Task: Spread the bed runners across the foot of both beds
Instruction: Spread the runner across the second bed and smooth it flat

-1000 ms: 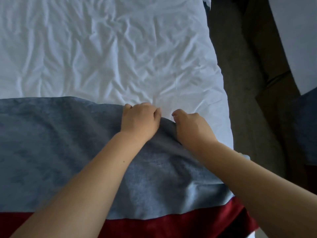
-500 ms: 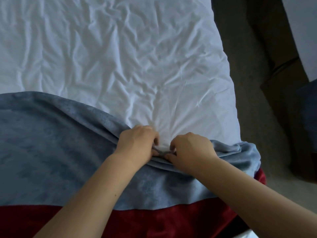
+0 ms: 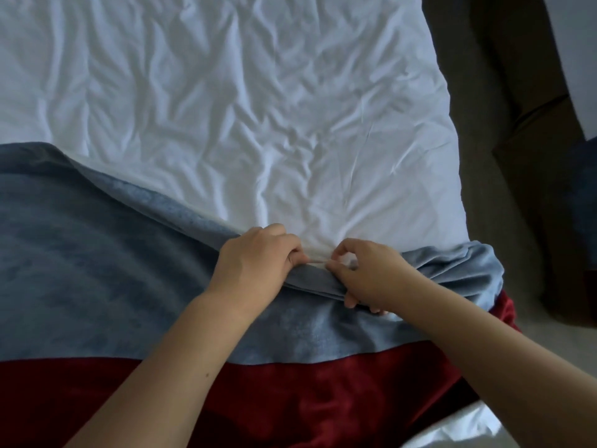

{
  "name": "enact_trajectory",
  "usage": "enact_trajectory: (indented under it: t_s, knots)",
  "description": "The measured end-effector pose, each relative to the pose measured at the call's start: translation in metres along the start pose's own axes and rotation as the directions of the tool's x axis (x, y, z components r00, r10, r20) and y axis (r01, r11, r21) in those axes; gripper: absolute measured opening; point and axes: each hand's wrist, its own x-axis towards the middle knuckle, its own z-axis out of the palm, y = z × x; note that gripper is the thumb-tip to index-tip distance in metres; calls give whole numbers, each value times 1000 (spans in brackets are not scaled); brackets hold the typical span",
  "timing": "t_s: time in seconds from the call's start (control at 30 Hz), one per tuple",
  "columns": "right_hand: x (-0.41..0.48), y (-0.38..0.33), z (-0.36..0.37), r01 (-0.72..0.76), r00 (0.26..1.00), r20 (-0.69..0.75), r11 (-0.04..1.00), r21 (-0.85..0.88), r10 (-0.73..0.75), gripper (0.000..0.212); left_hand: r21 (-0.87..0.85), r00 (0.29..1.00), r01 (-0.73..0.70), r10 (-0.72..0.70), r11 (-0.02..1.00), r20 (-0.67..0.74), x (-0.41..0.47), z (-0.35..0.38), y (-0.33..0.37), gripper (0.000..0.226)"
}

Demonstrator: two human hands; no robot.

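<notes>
Fingers (image 3: 295, 258) of left hand (image 3: 255, 263) and right hand (image 3: 371, 274) curled tight, pinching bunched far hem of blue-and-red bed runner (image 3: 97, 270). Draped over bed's near end, reaching its right edge; wrinkled white sheet (image 3: 242, 108) beyond.

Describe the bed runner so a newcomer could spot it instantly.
Start at the bed with the wrinkled white sheet. Across its near end lies the bed runner, gripped by the left hand and right hand. Only it is blue-grey with a dark red band.
</notes>
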Motion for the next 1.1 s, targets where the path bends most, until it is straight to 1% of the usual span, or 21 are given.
enact_trajectory:
  t_s: [0.07, 0.17, 0.2, 0.33, 0.4, 0.47, 0.5, 0.57, 0.6, 0.67, 0.7, 0.77, 0.87, 0.93, 0.97, 1.03, 1.1]
  knots:
    - [1, 3, 8, 16, 997, -77, 997, 77, -10, 10, -34, 999, -39, 39, 999, 21, -5, -4, -6, 22]
    - [-1, 7, 15, 68, 996, -61, 988, 135, -61, 8, -45, 996, -59, 62, 997, 69, -7, -10, -12, 21]
    - [-2, 7, 15, 84, 996, -47, 984, 160, -78, 11, -32, 994, -66, 69, 997, 90, -6, -12, -13, 23]
    - [-6, 4, 15, 142, 989, 13, 964, 225, -149, 37, 77, 979, -142, 128, 987, 161, -1, -14, -15, 32]
    - [-6, 4, 18, 170, 985, -12, 957, 236, -172, 42, 61, 977, -152, 140, 987, 161, 0, -14, -16, 32]
    - [-6, 5, 22, 211, 977, -84, 953, 220, -197, 40, 5, 980, -145, 143, 989, 135, 0, -17, -18, 24]
    - [-6, 5, 24, 225, 972, -120, 951, 211, -203, 36, -29, 983, -137, 139, 990, 118, 1, -17, -20, 26]
    - [-6, 5, 28, 222, 967, -174, 954, 203, -188, 26, -60, 987, -113, 119, 992, 111, 0, -16, -27, 37]
    - [-6, 5, 29, 212, 965, -198, 957, 197, -173, 21, -64, 987, -108, 114, 992, 110, -1, -15, -31, 36]
    - [-5, 3, 30, 209, 951, -262, 967, 145, -166, 16, -65, 987, -114, 120, 991, 106, -4, -13, -36, 25]
    - [-6, 2, 31, 214, 938, -299, 971, 102, -175, 15, -61, 987, -122, 128, 991, 97, -6, -13, -37, 23]
    - [-7, -5, 30, 213, 913, -366, 975, 55, -179, 15, -44, 984, -158, 161, 986, 73, -7, -14, -38, 27]
    - [-9, -16, 21, 187, 894, -431, 976, 111, -122, 13, -61, 979, -200, 202, 978, 32, -3, -21, -36, 17]
    - [-10, -23, 7, 175, 877, -476, 963, 206, -58, 10, -58, 979, -204, 203, 977, -18, 7, -26, -30, 38]
    - [-9, -27, -3, 172, 868, -496, 951, 257, -23, 9, -49, 980, -195, 192, 980, -57, 14, -31, -26, 45]
    - [-4, -36, -25, 177, 841, -540, 932, 317, 23, 9, -28, 970, -183, 176, 983, -166, 36, -45, -16, 51]
    - [7, -42, -50, 170, 806, -590, 936, 309, 48, 10, 8, 948, -181, 177, 983, -264, 65, -61, -5, 52]
